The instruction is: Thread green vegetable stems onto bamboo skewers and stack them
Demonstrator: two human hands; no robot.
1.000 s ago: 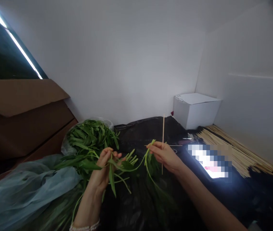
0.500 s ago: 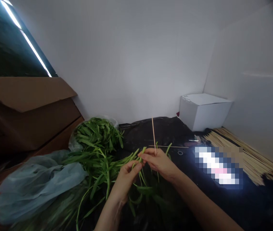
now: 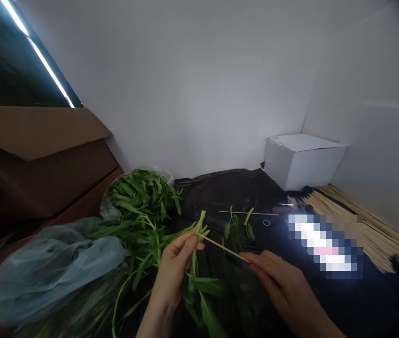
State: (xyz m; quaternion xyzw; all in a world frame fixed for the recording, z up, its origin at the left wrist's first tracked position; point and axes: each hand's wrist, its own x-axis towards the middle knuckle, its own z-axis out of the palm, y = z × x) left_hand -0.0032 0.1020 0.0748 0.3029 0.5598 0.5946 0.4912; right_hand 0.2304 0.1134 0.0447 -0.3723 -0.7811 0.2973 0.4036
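Between thumb and fingers, my left hand pinches the green stem of a leafy vegetable, whose long leaves hang down below the fingers. My right hand is closed on a thin wooden skewer. The skewer slants up to the left, and its far end meets the stem at my left fingertips; whether it has pierced the stem I cannot tell. Just left of my left hand spreads a heap of loose leafy greens. Two short leafy cuttings lie beyond my hands on the black sheet.
Another skewer lies flat near a small ring. Many wooden sticks are piled at the right, by a white box and a blurred-out bright patch. At left are a bluish plastic bag, a bag of greens and a cardboard box.
My right hand has moved right and down, away from my left hand. The skewer, upright before, now slants with its tip at the stem. My left hand has shifted slightly left.
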